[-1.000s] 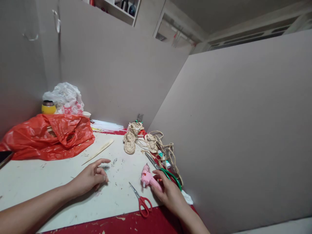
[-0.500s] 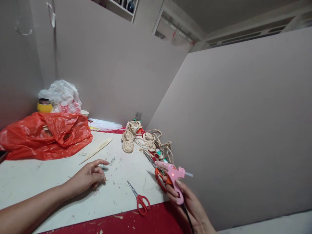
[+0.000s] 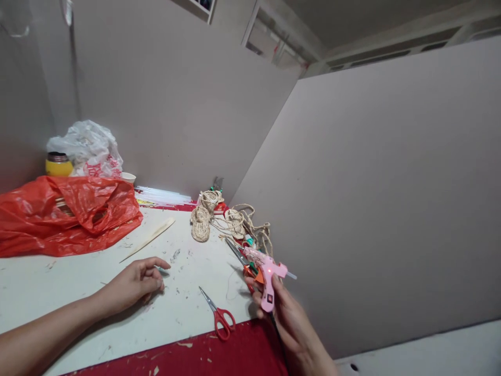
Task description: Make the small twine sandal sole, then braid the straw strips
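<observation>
My right hand (image 3: 282,316) grips a pink hot glue gun (image 3: 267,273) by its handle and holds it above the table's right edge, red light on, a glue stick poking out to the right. My left hand (image 3: 135,283) rests on the white tabletop (image 3: 78,292), fingers curled with the forefinger stretched over a small pale bit I cannot make out. Small red-handled scissors (image 3: 219,315) lie between my hands. Woven jute sandals (image 3: 201,224) and loose jute cord (image 3: 250,227) lie further back.
A red plastic bag (image 3: 66,214), a white bag (image 3: 86,149) and a yellow jar (image 3: 58,164) sit at the back left. A pale flat stick (image 3: 151,238) and clear glue sticks (image 3: 162,196) lie near the wall. Larger scissors (image 3: 239,257) rest by the right partition (image 3: 371,198).
My right hand lifted the glue gun from the table and turned it upright, nozzle toward me. The left hand stayed in place. The view shifted slightly right.
</observation>
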The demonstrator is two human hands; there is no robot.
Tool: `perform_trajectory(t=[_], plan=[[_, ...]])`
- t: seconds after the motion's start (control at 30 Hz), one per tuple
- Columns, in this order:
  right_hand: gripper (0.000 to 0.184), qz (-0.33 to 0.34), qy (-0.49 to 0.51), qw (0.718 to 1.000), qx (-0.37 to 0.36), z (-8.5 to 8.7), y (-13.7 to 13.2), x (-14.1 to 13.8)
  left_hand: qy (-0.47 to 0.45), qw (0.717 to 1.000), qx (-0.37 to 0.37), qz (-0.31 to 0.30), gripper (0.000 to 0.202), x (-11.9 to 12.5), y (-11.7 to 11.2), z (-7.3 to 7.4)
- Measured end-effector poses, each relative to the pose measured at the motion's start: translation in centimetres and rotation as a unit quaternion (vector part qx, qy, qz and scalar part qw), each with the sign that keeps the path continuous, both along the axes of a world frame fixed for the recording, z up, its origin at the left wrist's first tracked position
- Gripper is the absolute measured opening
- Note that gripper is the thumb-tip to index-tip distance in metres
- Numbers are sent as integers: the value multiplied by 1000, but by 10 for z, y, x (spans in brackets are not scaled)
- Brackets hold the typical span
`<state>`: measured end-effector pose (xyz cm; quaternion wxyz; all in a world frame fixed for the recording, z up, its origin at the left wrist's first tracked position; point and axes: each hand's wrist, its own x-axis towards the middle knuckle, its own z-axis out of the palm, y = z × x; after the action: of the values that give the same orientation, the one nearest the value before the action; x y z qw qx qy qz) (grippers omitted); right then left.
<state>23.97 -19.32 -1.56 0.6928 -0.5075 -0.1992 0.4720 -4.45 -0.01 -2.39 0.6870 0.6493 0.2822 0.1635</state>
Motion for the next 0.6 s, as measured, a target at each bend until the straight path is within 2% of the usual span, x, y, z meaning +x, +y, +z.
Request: perform_trajectory(t=[0.1,0.23,0.37,0.6], plan=[[34,11,-53,998,-17,2,-3,3,2,1000,-2,-1,37,0,0,1],[23,-10,-76,997,-4,12,-8,5,4,1000,-7,2,37,0,-1,3],[31,17,-71,997,0,19,-14,4,4,1000,-4,-3,36,1,-2,4],[33,33,-89,995,8,11,-17,12,3,1000,-2,-2,35,0,-1,3]])
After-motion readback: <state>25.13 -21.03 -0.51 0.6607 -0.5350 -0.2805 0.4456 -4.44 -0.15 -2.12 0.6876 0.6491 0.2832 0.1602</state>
